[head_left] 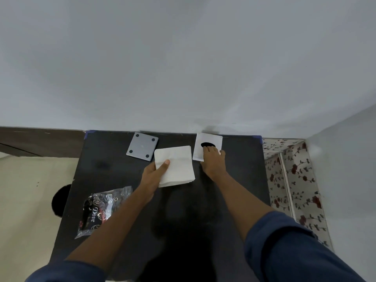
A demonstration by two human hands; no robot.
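Note:
A stack of white paper napkins (177,165) is held over the black table (122,169); my left hand (153,173) grips its left edge with the thumb on top. To the right lies a white box (209,142) with a dark oval opening in its top, near the table's back edge. My right hand (212,161) rests on that box, fingers stretched flat toward the opening and thumb out to the right. Both forearms reach in from the bottom, in rolled-up blue sleeves.
A grey square plate (142,146) with four dark round feet lies at the back, left of the napkins. A crumpled dark Dove wrapper (101,208) sits at the front left. A grey wall stands right behind the table; floral-patterned fabric (293,180) lies to the right.

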